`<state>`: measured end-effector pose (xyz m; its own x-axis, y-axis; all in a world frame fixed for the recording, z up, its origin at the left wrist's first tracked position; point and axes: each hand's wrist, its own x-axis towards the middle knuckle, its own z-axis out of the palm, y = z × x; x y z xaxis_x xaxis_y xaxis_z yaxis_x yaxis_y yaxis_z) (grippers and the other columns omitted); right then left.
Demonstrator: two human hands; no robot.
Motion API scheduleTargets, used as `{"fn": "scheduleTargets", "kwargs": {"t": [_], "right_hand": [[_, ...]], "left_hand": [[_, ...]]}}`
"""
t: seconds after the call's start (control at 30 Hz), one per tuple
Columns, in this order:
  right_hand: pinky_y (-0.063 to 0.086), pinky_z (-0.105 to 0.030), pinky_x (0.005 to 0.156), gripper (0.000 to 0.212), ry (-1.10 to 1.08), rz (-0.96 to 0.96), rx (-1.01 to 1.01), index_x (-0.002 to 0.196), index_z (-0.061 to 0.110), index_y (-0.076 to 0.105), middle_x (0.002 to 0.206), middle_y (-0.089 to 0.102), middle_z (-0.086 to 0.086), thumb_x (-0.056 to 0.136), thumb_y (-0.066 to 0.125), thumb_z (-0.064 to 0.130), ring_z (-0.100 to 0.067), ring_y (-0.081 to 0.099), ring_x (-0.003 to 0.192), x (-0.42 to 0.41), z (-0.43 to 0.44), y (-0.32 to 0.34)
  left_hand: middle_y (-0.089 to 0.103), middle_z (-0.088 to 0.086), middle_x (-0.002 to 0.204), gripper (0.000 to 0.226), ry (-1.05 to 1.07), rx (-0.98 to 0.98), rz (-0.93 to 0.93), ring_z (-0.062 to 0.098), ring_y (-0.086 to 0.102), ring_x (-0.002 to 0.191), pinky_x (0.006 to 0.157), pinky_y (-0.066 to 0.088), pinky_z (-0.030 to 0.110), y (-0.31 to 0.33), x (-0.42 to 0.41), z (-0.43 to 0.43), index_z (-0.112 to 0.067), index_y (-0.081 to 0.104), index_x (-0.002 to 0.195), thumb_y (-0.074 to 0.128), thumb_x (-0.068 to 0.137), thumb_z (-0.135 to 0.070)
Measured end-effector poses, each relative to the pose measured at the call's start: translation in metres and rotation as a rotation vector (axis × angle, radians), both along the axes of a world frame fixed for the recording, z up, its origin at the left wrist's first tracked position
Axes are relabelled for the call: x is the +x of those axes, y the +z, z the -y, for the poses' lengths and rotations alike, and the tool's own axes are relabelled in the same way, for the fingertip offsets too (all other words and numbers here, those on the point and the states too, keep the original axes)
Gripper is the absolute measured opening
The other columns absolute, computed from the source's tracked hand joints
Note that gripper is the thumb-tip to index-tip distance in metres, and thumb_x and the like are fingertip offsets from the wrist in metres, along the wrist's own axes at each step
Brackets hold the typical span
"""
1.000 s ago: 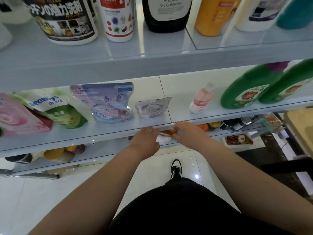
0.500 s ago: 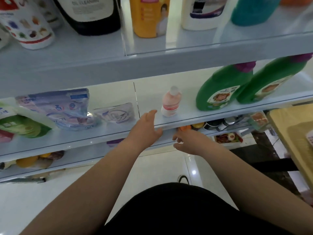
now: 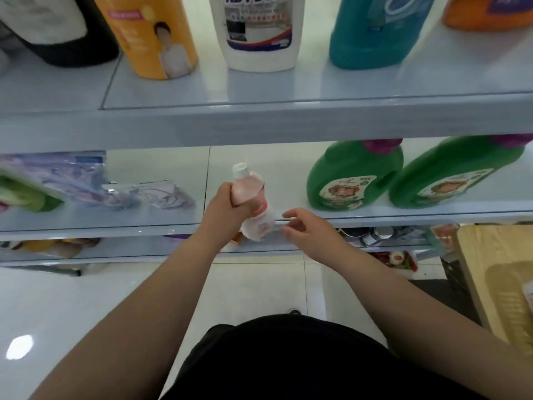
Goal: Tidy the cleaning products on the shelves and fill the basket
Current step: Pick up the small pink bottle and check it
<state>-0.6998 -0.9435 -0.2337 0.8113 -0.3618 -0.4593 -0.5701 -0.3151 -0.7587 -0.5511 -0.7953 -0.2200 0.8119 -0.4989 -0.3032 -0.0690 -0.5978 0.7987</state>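
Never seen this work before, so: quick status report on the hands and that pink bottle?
Left hand grips small pink bottle, tilted at the shelf edge. Right hand beside it, relaxed, holding nothing. Nearest green jug stands apart; nothing blocking.

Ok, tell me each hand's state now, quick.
Left hand: grips the small pink bottle by its upper part.
Right hand: open, holding nothing, fingers loose beside the bottle.

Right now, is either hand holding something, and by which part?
The left-hand grip holds the small pink bottle around its upper body, just below the white cap. The right-hand grip holds nothing, its fingers loosely open beside the bottle.
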Motion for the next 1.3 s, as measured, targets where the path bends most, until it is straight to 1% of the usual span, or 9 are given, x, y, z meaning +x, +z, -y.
{"fn": "scheduleTargets", "kwargs": {"t": [0.17, 0.4, 0.63, 0.73, 0.9, 1.0, 1.13, 1.23, 1.3], "right_hand": [[0.051, -0.053, 0.104, 0.039, -0.281, 0.099, 0.68, 0.123, 0.021, 0.065, 0.119, 0.072, -0.008, 0.105, 0.045, 0.049, -0.03, 0.068, 0.114, 0.011, -0.035, 0.007], [0.057, -0.044, 0.084, 0.049, -0.505, 0.198, 1.127, 0.12, 0.011, 0.067, 0.106, 0.074, -0.017, 0.102, 0.045, 0.051, -0.031, 0.071, 0.091, 0.023, -0.061, 0.021], [0.055, -0.052, 0.086, 0.074, -0.585, 0.476, 1.098, 0.132, 0.0, 0.047, 0.114, 0.057, -0.025, 0.065, 0.067, 0.026, -0.04, 0.061, 0.101, 0.035, -0.101, 0.022], [0.054, -0.048, 0.089, 0.081, -0.516, 0.599, 0.967, 0.123, 0.007, 0.044, 0.116, 0.064, -0.019, 0.045, 0.066, 0.01, -0.034, 0.064, 0.104, 0.037, -0.129, 0.024], [0.052, -0.039, 0.093, 0.071, -0.353, 0.626, 0.828, 0.123, 0.021, 0.047, 0.113, 0.065, -0.007, 0.058, 0.048, -0.006, -0.027, 0.062, 0.106, 0.036, -0.166, 0.038], [0.053, -0.037, 0.09, 0.061, -0.313, 0.613, 0.672, 0.121, 0.026, 0.055, 0.105, 0.067, -0.004, 0.064, 0.072, 0.012, -0.02, 0.064, 0.099, 0.033, -0.184, 0.044], [0.056, -0.045, 0.096, 0.05, -0.425, 0.542, 0.499, 0.121, 0.03, 0.053, 0.112, 0.071, -0.003, 0.076, 0.074, 0.032, -0.026, 0.067, 0.107, 0.026, -0.197, 0.047], [0.054, -0.043, 0.081, 0.028, -0.669, 0.559, 0.636, 0.104, 0.025, 0.057, 0.094, 0.071, -0.003, 0.078, 0.068, 0.026, -0.023, 0.065, 0.089, 0.024, -0.205, 0.05], [0.05, -0.048, 0.09, 0.046, -0.753, 0.549, 0.745, 0.114, 0.012, 0.056, 0.102, 0.066, -0.012, 0.076, 0.072, 0.032, -0.03, 0.061, 0.095, 0.021, -0.212, 0.049]], "left_hand": [[0.075, 0.006, 0.098, 0.067, 0.136, -0.138, -0.253, 0.026, 0.073, 0.091, 0.083, 0.06, 0.049, 0.011, -0.036, -0.017, -0.019, 0.065, 0.109, 0.045, 0.086, -0.079], [0.066, -0.003, 0.112, 0.021, 0.191, -0.153, -0.192, 0.009, 0.066, 0.099, 0.074, 0.049, 0.025, 0.029, -0.061, -0.022, -0.022, 0.055, 0.118, 0.043, 0.106, -0.034], [0.043, -0.001, 0.136, 0.093, -0.072, -0.103, -0.036, 0.01, 0.058, 0.114, 0.091, 0.054, 0.03, 0.009, -0.071, -0.087, -0.028, 0.035, 0.137, 0.079, 0.058, -0.051], [0.046, 0.001, 0.134, 0.097, -0.096, -0.095, -0.035, 0.013, 0.059, 0.112, 0.092, 0.054, 0.035, 0.012, -0.062, -0.11, -0.022, 0.035, 0.136, 0.089, 0.058, -0.041], [0.055, 0.001, 0.122, 0.08, -0.081, -0.203, -0.002, 0.009, 0.063, 0.098, 0.074, 0.048, 0.015, 0.012, -0.052, -0.146, -0.025, 0.03, 0.121, 0.087, 0.066, -0.013], [0.058, -0.005, 0.111, 0.068, -0.144, -0.286, -0.134, -0.001, 0.064, 0.084, 0.068, 0.053, 0.016, 0.021, -0.049, -0.168, -0.025, 0.035, 0.119, 0.081, 0.071, -0.013], [0.068, 0.009, 0.107, 0.049, -0.127, -0.514, -0.603, 0.025, 0.069, 0.089, 0.065, 0.061, 0.047, 0.029, -0.059, -0.189, -0.031, 0.059, 0.114, 0.061, 0.065, -0.026], [0.073, 0.014, 0.099, 0.036, 0.014, -0.514, -0.848, 0.035, 0.07, 0.08, 0.05, 0.054, 0.037, 0.036, -0.064, -0.195, -0.02, 0.061, 0.117, 0.049, 0.083, -0.024], [0.07, 0.021, 0.094, 0.033, 0.086, -0.514, -0.986, 0.039, 0.068, 0.076, 0.039, 0.041, 0.024, 0.044, -0.064, -0.202, -0.009, 0.06, 0.116, 0.038, 0.097, -0.025]]}}
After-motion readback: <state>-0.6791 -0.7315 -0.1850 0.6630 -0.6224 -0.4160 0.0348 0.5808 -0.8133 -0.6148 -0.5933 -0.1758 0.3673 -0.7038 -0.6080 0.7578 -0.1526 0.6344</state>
